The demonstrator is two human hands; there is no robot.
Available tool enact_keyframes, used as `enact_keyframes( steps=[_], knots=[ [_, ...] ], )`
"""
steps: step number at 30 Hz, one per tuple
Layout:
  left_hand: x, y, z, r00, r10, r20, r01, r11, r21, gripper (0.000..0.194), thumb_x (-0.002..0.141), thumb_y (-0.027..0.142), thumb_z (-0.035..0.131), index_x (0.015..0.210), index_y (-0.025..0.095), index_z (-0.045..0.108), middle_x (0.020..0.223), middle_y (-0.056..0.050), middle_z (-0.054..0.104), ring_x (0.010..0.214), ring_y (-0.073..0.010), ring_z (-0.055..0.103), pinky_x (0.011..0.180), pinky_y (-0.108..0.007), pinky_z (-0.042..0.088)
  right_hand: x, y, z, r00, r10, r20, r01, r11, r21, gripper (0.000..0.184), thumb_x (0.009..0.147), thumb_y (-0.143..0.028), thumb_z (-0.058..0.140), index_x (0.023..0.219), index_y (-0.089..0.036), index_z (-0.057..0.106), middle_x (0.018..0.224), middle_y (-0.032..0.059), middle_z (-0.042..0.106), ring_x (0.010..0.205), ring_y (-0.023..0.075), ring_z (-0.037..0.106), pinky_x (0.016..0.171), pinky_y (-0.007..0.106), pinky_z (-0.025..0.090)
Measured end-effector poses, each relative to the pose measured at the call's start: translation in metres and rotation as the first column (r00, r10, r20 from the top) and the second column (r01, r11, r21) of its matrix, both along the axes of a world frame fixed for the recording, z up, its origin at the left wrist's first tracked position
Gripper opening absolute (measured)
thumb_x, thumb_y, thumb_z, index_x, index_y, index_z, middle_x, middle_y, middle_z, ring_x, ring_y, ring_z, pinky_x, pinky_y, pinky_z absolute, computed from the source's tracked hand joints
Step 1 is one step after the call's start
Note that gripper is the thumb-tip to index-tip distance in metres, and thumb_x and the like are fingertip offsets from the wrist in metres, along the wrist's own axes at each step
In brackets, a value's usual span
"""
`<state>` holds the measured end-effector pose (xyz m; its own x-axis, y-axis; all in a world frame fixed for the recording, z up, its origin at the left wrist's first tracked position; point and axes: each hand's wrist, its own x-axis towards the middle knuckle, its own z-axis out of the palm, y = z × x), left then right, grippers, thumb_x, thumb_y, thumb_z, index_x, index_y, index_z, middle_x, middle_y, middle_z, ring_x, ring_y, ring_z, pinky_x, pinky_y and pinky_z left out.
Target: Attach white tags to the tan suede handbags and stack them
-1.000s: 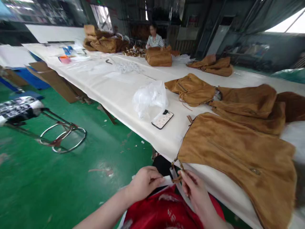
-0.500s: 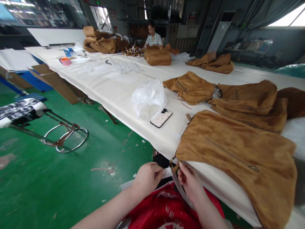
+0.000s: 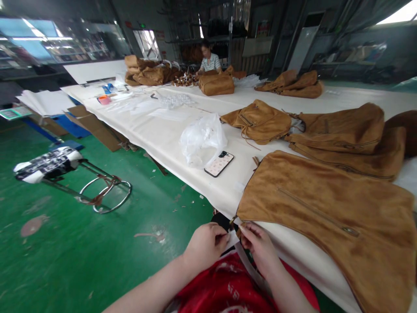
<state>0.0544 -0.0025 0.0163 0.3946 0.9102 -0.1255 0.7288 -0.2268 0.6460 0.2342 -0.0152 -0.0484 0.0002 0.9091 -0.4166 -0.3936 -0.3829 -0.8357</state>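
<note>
A brown suede bag (image 3: 306, 195) lies flat at the table's near edge, with a zipper across its side. At its near left corner hangs a small metal ring (image 3: 232, 221) with a brown strap. My left hand (image 3: 206, 243) is closed in a pinch on a white strip (image 3: 232, 240) just below the ring. Close beside it, my right hand (image 3: 259, 244) pinches a white end of the strip at the ring, its fingertips partly covering the brown strap. A pale band hangs beneath both hands over my red apron (image 3: 224, 282).
A phone (image 3: 219, 164) and a clear plastic bag (image 3: 202, 140) lie on the white table (image 3: 156, 130). More brown bags (image 3: 339, 130) are farther right. A stool (image 3: 48, 164) stands on the green floor. Another person (image 3: 210, 61) sits across the table.
My right fingertips have shifted slightly left, onto the white strip at the ring. The strip now shows on both sides of the strap. The view has turned a little left.
</note>
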Motion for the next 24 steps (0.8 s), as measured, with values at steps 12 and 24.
enact_keyframes(
  steps=[12, 24],
  knots=[
    [0.001, 0.007, -0.019, 1.000, -0.006, 0.008, 0.006, 0.993, -0.116, 0.040, 0.088, 0.030, 0.052, 0.051, 0.015, 0.050, 0.055, 0.005, 0.032, 0.054, -0.0089, 0.031, 0.053, -0.027, 0.019, -0.001, 0.001, -0.008, 0.998, 0.050, 0.046, -0.054, 0.996, 0.072, 0.029, 0.069, -0.044, 0.080, 0.077, -0.019, 0.068, 0.062, -0.0019, 0.059, 0.057, 0.0120, 0.049, 0.053, 0.023, 0.038],
    [0.017, 0.016, -0.008, 0.999, 0.037, -0.038, -0.035, 0.998, 0.049, 0.037, 0.088, 0.027, 0.053, 0.053, 0.017, 0.052, 0.056, 0.003, 0.043, 0.056, -0.0112, 0.040, 0.055, -0.025, 0.024, 0.007, 0.003, -0.005, 0.988, -0.050, 0.143, 0.042, 0.998, 0.052, 0.037, 0.072, -0.055, 0.073, 0.071, -0.019, 0.068, 0.057, -0.0014, 0.059, 0.042, 0.0095, 0.040, 0.040, 0.023, 0.028]
  ],
)
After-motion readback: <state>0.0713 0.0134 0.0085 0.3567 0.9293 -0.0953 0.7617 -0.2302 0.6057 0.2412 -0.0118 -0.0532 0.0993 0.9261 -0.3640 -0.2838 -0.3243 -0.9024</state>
